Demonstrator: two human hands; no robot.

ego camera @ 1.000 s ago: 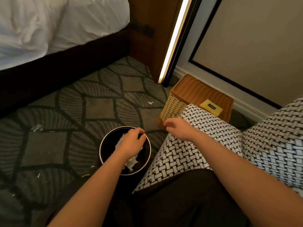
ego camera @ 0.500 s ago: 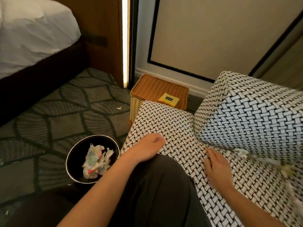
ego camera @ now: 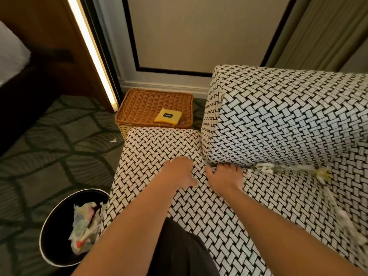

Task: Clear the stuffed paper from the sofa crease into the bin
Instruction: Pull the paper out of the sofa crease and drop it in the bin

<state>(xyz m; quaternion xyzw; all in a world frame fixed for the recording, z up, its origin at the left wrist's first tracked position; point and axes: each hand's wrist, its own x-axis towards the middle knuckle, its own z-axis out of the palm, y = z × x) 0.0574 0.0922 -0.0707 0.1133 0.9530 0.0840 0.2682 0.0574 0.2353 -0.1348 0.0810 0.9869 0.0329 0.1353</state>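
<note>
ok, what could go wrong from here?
1. The paper wedged under the backrest looks shredded; a pull may tear it and leave bits behind.
2. The bin stands on the floor left of the seat, so the carry could shed pieces; a scrap lies on the carpet.
3. The right hand is beside the paper, not on it.

Scraps of white, yellow-tinged stuffed paper (ego camera: 278, 167) sit wedged in the crease (ego camera: 248, 166) of a black-and-white woven sofa (ego camera: 278, 116) at 3 o'clock, with another strip trailing toward 4 o'clock. At 8 o'clock, a round black bin (ego camera: 57, 226) stands upright beside the seat, holding crumpled paper (ego camera: 85, 228).
</note>
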